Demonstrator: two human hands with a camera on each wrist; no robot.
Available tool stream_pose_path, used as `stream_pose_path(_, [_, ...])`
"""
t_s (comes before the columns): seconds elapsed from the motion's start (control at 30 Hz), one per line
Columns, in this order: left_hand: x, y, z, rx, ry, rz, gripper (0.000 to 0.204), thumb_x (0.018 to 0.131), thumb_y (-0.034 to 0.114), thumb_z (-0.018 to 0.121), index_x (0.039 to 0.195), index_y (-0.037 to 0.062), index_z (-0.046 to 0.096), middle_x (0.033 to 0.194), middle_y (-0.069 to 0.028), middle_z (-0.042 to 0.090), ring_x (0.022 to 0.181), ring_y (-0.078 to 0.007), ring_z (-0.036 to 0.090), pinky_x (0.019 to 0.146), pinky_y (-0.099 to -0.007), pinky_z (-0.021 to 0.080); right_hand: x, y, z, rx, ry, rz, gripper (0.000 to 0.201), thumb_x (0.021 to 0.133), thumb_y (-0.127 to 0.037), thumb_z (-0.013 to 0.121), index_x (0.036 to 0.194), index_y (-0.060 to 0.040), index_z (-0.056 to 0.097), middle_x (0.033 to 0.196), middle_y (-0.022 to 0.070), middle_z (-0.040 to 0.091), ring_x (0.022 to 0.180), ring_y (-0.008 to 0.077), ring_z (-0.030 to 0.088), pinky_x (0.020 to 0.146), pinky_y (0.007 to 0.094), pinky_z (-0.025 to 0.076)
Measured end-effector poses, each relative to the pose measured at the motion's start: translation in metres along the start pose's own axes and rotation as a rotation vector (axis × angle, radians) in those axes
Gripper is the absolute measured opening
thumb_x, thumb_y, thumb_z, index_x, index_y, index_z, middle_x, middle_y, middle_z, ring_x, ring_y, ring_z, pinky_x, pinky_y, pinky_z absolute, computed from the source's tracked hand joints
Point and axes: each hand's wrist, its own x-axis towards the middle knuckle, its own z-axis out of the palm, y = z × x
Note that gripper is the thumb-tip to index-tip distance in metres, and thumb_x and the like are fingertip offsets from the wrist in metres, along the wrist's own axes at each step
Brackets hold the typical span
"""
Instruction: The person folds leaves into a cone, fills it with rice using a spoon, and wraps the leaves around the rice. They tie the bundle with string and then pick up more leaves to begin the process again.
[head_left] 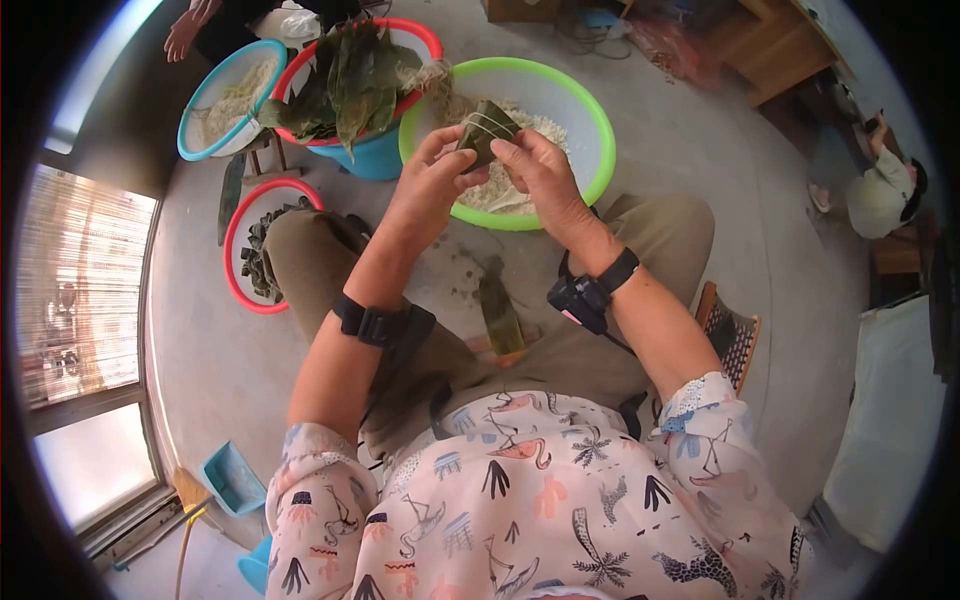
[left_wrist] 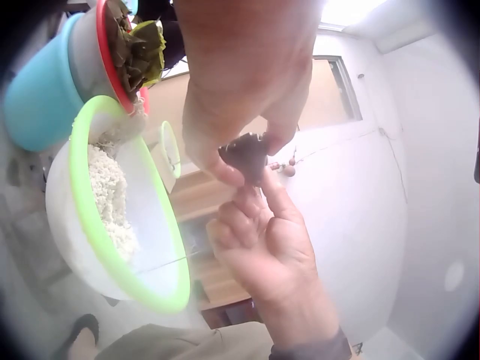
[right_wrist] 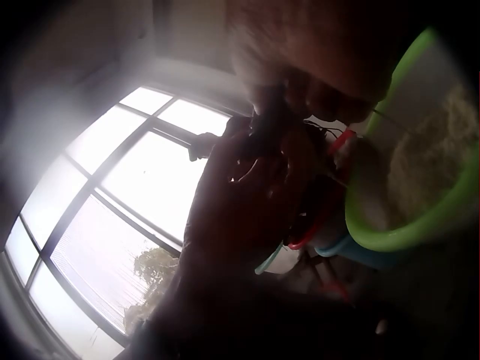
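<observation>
A leaf-wrapped bundle [head_left: 487,130] with pale string across it is held between both hands above the green-rimmed basin [head_left: 608,150]. The left hand [head_left: 436,172] pinches its left side with thumb and fingers, and the right hand [head_left: 540,172] grips its right side. In the left wrist view the bundle [left_wrist: 246,154] looks dark, with one hand [left_wrist: 247,82] above it and the other hand [left_wrist: 274,244] below. White grain [head_left: 505,185] lies in the basin. The right wrist view is dark, and the bundle's outline is unclear there.
Long leaves [head_left: 355,85] fill a red-rimmed basin at the back left, beside a blue-rimmed basin [head_left: 184,135] of pale grain. Dark bundles [head_left: 262,250] lie in a lower red-rimmed basin [head_left: 232,262]. A loose leaf [head_left: 498,312] is between the knees. Other people are at the upper left and right.
</observation>
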Motion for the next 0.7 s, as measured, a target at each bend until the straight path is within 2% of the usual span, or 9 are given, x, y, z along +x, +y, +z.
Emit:
stream_pose_path(0.17, [0.001,-0.003,-0.011,-0.085,0.034,-0.035,0.039,0.093,0.007,0.058,0.129,-0.0018,0.046,0.116,-0.009,0.059,0.102,-0.0171,0.059,0.089,-0.0336,0.05,0.004,0.006,-0.007,-0.175,-0.035,0.047,0.021,0.093,-0.022,0.06,0.102,-0.004,0.066,0.084,-0.002,0.063,0.076,0.0058,0.056,0.069,0.0253,0.045])
stream_pose_path(0.23, [0.005,-0.006,-0.019,-0.067,0.129,0.019,0.05,0.088,0.006,0.063,0.134,-0.006,0.046,0.12,-0.0151,0.057,0.097,-0.0208,0.062,0.086,-0.032,0.053,0.001,0.005,-0.006,-0.257,-0.04,0.069,0.019,0.092,-0.021,0.06,0.098,-0.005,0.068,0.08,0.0006,0.065,0.072,0.0085,0.058,0.066,0.0278,0.046])
stream_pose_path(0.3, [0.007,-0.005,-0.029,0.055,0.135,0.054,0.049,0.087,0.007,0.065,0.131,-0.0059,0.05,0.115,-0.0137,0.06,0.094,-0.0193,0.063,0.084,-0.0307,0.053,-0.012,0.001,-0.004,-0.718,-0.087,-0.193,0.014,0.087,-0.017,0.06,0.088,-0.0056,0.069,0.074,0.0099,0.063,0.069,0.0218,0.062,0.064,0.0361,0.047])
stream_pose_path(0.33, [0.008,-0.004,-0.034,0.179,0.138,0.083,0.047,0.085,0.007,0.067,0.128,-0.0059,0.053,0.109,-0.0123,0.063,0.091,-0.0179,0.064,0.082,-0.0294,0.053,-0.013,-0.005,-0.004,-0.718,-0.089,-0.189,0.014,0.087,-0.017,0.06,0.088,-0.0056,0.069,0.074,0.0099,0.063,0.069,0.0218,0.062,0.064,0.0361,0.047])
stream_pose_path(0.37, [0.008,-0.003,-0.038,0.179,0.138,0.08,0.047,0.085,0.007,0.067,0.128,-0.0059,0.053,0.109,-0.0123,0.063,0.091,-0.0179,0.064,0.082,-0.0294,0.053,-0.015,-0.012,-0.005,-0.856,-0.133,-0.341,0.014,0.086,-0.016,0.061,0.086,-0.0036,0.067,0.072,0.0091,0.06,0.068,0.0226,0.06,0.063,0.0364,0.046])
stream_pose_path(0.4, [0.008,-0.003,-0.042,0.34,0.105,0.116,0.043,0.086,0.006,0.067,0.126,-0.0044,0.056,0.107,-0.0094,0.064,0.091,-0.015,0.063,0.082,-0.0278,0.052,-0.017,-0.022,-0.005,-0.991,-0.176,-0.494,0.014,0.085,-0.015,0.062,0.084,-0.0015,0.066,0.07,0.0083,0.057,0.067,0.0233,0.059,0.062,0.0367,0.046])
stream_pose_path(0.5, [0.004,-0.002,-0.035,0.674,0.032,0.143,0.041,0.085,0.004,0.067,0.125,-0.0029,0.059,0.103,-0.0056,0.066,0.089,-0.01,0.062,0.081,-0.0247,0.051,-0.015,-0.064,-0.01,-1.187,-0.295,-0.53,0.011,0.082,-0.013,0.062,0.084,-0.0031,0.067,0.077,0.0103,0.06,0.072,0.0291,0.061,0.063,0.0378,0.046])
stream_pose_path(0.53, [0.002,0.001,-0.03,0.847,0.004,0.143,0.043,0.084,0.004,0.068,0.126,-0.003,0.059,0.101,-0.0047,0.067,0.088,-0.008,0.061,0.08,-0.0232,0.049,-0.008,-0.07,-0.012,-1.156,-0.297,-0.591,0.011,0.082,-0.013,0.062,0.082,-0.0038,0.067,0.077,0.0091,0.06,0.07,0.028,0.059,0.063,0.0368,0.045])
stream_pose_path(0.7, [-0.014,0.012,-0.005,0.793,-0.152,0.148,0.04,0.08,0.004,0.068,0.119,-0.0023,0.064,0.094,-0.0056,0.069,0.083,-0.0084,0.061,0.074,-0.0252,0.051,0.028,-0.088,-0.024,-1.113,-0.43,-0.484,0.011,0.08,-0.015,0.065,0.081,-0.0035,0.067,0.075,0.0065,0.059,0.068,0.0206,0.058,0.064,0.0317,0.045])
